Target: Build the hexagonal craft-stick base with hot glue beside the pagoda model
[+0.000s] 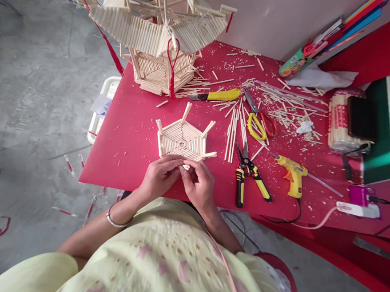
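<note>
My left hand (161, 175) and my right hand (197, 181) meet at the near side of a small hexagonal stick frame (182, 138). Their fingers are pinched around the end of a small bundle of wooden sticks (186, 167); most of it is hidden by the fingers. Whether the bundle touches the frame I cannot tell. The frame lies on the red table, its base made of sticks in nested rings, with paired stick posts leaning outward at its corners. Behind it stands a larger stick pavilion (163, 72) with a slatted roof and red tassels.
Right of the frame lie black-yellow cutters (248, 176), scissors (256, 123), a yellow utility knife (223, 94) and a yellow glue gun (291, 172) with its cord. Loose sticks (232, 135) and crumbs cover the red table (114, 158). A power strip (357, 210) sits at the right.
</note>
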Action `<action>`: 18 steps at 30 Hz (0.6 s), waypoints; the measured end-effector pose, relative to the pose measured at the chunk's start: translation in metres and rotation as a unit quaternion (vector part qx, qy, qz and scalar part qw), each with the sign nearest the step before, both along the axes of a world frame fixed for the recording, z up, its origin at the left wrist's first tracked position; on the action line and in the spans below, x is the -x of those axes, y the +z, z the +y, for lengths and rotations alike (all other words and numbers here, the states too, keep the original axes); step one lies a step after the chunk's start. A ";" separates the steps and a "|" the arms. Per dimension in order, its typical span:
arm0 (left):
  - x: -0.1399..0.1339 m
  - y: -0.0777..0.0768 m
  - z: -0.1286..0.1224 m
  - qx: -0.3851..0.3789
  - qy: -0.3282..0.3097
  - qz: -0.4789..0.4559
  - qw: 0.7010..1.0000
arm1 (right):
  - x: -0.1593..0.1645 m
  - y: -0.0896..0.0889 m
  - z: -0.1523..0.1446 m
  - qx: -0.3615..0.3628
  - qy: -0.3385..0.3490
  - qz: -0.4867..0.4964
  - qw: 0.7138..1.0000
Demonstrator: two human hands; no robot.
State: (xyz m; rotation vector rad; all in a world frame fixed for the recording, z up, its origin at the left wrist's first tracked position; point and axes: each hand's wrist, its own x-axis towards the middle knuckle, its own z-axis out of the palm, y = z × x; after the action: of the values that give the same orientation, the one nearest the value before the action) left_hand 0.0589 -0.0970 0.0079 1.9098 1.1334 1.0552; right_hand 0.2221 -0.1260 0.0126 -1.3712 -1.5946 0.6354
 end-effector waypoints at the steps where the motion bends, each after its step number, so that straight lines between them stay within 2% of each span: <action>1: 0.000 0.000 0.000 -0.001 0.000 -0.002 1.000 | 0.000 0.000 0.000 -0.002 0.001 0.000 1.000; 18: 0.000 -0.002 0.000 -0.001 0.000 -0.003 1.000 | 0.001 0.000 0.000 -0.007 0.005 0.009 1.000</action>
State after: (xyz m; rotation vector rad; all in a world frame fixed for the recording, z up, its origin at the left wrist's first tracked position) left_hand 0.0585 -0.0973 0.0056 1.9083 1.1294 1.0616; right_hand 0.2215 -0.1262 0.0130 -1.3452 -1.5902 0.6403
